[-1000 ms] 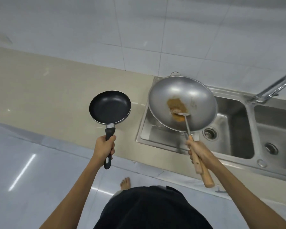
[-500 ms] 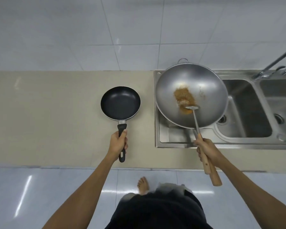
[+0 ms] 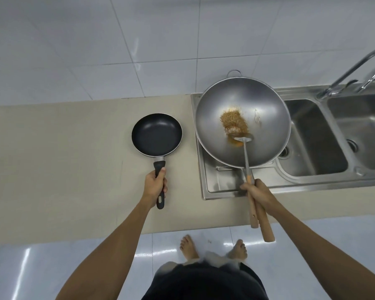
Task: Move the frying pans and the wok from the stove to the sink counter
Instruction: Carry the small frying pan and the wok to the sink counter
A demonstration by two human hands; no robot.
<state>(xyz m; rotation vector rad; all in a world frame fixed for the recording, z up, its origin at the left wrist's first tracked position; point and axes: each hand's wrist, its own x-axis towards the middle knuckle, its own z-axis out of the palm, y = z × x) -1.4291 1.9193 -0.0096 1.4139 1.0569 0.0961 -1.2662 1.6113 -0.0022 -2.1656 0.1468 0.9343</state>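
Left hand [image 3: 155, 187] is closed around the black handle of the frying pan [image 3: 157, 134], handle pointing back toward the person. Whether the pan rests on the beige table [image 3: 63, 152] or hangs just above it is hard to tell. Right hand [image 3: 259, 194] grips the wok [image 3: 243, 124] handle together with a spatula [image 3: 245, 146]; the wok hides part of the sink [image 3: 312, 137]. Brown residue [image 3: 233, 121] sits inside. White wall tiles behind, glossy floor below.

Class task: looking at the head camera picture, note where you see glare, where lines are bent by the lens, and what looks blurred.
Head view: glare streaks on the glossy white floor tiles; wide-angle lens bows the beige stone counter edge; the dark clothing at the bottom is blurred; the small black frying pan and large steel wok are sharp.
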